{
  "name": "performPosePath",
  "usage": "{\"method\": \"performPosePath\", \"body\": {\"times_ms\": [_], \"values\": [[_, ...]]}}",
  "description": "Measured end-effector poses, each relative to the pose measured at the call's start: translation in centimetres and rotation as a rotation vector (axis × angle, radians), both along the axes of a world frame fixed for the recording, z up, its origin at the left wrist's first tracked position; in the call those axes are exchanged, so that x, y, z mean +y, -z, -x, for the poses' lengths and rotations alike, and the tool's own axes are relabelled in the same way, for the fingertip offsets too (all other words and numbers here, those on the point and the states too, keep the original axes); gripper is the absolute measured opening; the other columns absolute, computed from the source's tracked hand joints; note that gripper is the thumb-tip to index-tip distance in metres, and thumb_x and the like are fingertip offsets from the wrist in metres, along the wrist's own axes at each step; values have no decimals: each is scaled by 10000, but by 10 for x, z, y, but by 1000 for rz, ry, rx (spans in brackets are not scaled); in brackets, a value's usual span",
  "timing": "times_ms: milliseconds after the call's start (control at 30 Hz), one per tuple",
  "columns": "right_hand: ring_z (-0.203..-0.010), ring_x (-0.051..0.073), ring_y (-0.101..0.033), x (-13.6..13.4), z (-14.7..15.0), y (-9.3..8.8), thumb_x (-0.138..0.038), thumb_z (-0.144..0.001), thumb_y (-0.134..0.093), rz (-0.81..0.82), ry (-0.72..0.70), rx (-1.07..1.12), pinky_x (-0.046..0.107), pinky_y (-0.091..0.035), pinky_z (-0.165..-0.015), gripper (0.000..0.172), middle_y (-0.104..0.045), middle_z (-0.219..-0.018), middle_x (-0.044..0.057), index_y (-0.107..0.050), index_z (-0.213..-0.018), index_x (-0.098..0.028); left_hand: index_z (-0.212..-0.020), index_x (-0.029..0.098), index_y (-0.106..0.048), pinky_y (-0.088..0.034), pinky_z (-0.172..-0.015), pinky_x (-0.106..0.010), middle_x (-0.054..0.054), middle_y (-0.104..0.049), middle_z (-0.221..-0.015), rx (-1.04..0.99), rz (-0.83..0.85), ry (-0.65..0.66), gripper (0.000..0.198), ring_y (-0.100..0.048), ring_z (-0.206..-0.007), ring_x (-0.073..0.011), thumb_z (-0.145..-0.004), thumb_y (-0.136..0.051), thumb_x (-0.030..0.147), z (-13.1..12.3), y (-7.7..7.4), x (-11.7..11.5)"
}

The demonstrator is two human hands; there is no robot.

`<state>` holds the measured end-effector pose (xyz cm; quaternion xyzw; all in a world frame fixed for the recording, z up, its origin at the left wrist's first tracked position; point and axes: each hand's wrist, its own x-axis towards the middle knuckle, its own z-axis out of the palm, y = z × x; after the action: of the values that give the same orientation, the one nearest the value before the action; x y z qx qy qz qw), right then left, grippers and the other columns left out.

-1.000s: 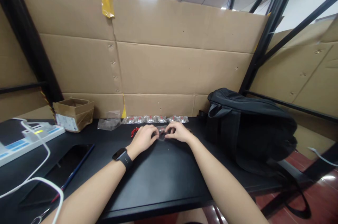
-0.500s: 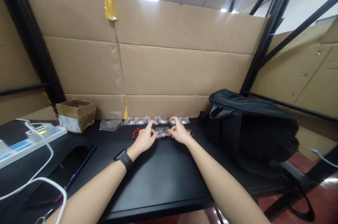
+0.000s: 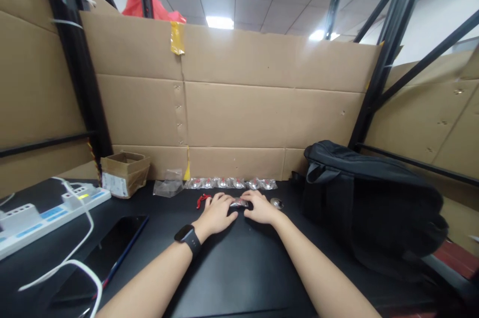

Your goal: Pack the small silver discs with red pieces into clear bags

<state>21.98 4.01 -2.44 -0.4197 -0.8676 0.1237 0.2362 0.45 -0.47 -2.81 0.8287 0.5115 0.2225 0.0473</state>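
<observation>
The fingers of my left hand (image 3: pixel 217 214) are spread over the desk (image 3: pixel 232 273), thumb apart from the rest, at the left end of a small, shiny transparent plastic packet (image 3: pixel 239 202) with a dull reddish tint. My right hand (image 3: pixel 261 207) is at its other end, thumb and fingers apart too; whether either is pressing on it, I cannot tell. The packet lies between my hands, just below the middle of the frame.

Just left of my left fingers lies a tangled bright red cord (image 3: pixel 202 200); just right of my right hand, a round, silvery metal piece (image 3: pixel 276 202). Both look loose, so I would count them as not yet packed. Farther back, along the foot of the brown cardboard wall (image 3: pixel 239 118), six transparent packets with silvery contents and red centres (image 3: pixel 222 182) stand in a row; I judge those done, and the one between my hands not yet placed among them. At their left lie flat, crumpled transparent plastic bags (image 3: pixel 168 185), perhaps for what is left, and beyond, left of centre, an open brown cardboard box (image 3: pixel 127 178), its contents hidden from me.
</observation>
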Motion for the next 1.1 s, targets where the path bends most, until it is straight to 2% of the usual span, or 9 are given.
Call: {"method": "performPosePath", "body": {"times_ms": [67,167,367,500,633,733,833,1000,1100], "values": [[-1174,284,-569,-1,2,0,-196,-819,-613,3,-5,25,450,-399,-1043,360,-665,-1218,101,-701,-1168,-214,-1231,317,-609,-318,-1026,-558,-68,-620,-1317,-8,-15,-4,355,-430,-1292,-340,-888,-558,389,0,-3,-2],[-1087,266,-630,-3,4,-4,-234,-870,-583,16,-7,138,419,-442,-995,345,-706,-1149,95,-668,-1205,-217,-1210,305,-605,-335,-994,-509,-67,-664,-1232,-29,-57,-48,331,-485,-1227,-321,-882,-564,322,0,-8,-4],[-937,229,-688,-8,6,-12,-355,-929,-557,155,-154,393,355,-505,-875,254,-727,-1003,54,-636,-1130,-223,-1088,281,-643,-340,-935,-421,-51,-727,-1066,-175,-60,-90,208,-628,-1043,-256,-942,-500,320,-2,-18,-5],[-696,193,-663,-4,8,-8,-473,-911,-584,276,-166,474,302,-499,-685,355,-664,-726,2,-583,-1135,-198,-1033,276,-663,-356,-938,-403,-34,-756,-957,-265,-13,-135,205,-675,-962,-254,-949,-506,377,-3,-20,-4],[-587,164,-617,-1,9,-7,-544,-869,-621,387,-163,579,265,-447,-585,497,-618,-636,-31,-524,-1202,-188,-1087,271,-660,-411,-938,-355,-39,-761,-1014,-361,30,-150,236,-689,-1004,-240,-939,-520,390,-2,-19,-1],[-598,154,-620,-3,10,-9,-517,-798,-717,466,-194,624,260,-446,-593,617,-651,-682,-27,-472,-1266,-199,-1118,261,-650,-448,-921,-326,-47,-755,-1064,-435,43,-144,270,-694,-1025,-227,-941,-509,408,-2,-17,2],[-602,149,-622,-5,11,-9,-461,-745,-779,487,-207,653,263,-456,-606,676,-653,-687,-35,-456,-1285,-213,-1161,257,-626,-467,-898,-323,-45,-764,-1003,-484,80,-134,305,-712,-953,-216,-941,-502,427,-1,-14,5],[-548,131,-599,-4,8,-11,-380,-748,-769,488,-180,625,243,-447,-575,641,-616,-618,-63,-473,-1288,-201,-1309,227,-507,-474,-862,-332,-35,-769,-870,-519,206,-53,422,-720,-840,-202,-939,-498,431,3,-15,5],[-523,126,-584,-1,-2,-16,-304,-731,-760,517,-146,545,220,-419,-534,576,-633,-601,-53,-513,-1236,-178,-1313,255,-488,-426,-922,-364,4,-763,-786,-382,193,-20,420,-712,-864,-207,-918,-527,393,11,-21,3]]}}
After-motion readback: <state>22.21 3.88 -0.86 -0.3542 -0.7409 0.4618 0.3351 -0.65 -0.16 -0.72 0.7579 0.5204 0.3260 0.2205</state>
